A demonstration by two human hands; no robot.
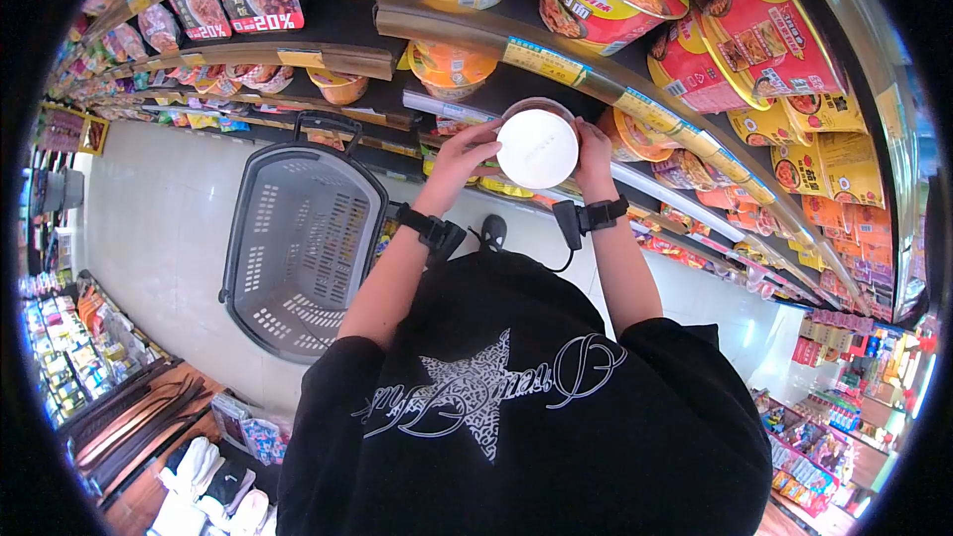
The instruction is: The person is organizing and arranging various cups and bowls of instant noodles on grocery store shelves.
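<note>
Between my two hands is an instant noodle cup [537, 150], its round white end with faint small print turned up toward me. My left hand [462, 166] grips its left side, the thumb lying on the white edge. On the opposite side my right hand [595, 159] is closed around the wall. Most of the cup's side is hidden beneath the white end. Just beyond the cup, an orange noodle bowl [452, 67] stands on a shelf. Another orange bowl [640, 134] is on the shelf to the right of my right hand.
A grey shopping basket [372, 201] with perforated walls stands on the floor to my left. Shelves edged with yellow price strips [685, 134] curve across the front and right. Large red noodle tubs [606, 5] fill the upper shelf. White socks [194, 467] are displayed at lower left.
</note>
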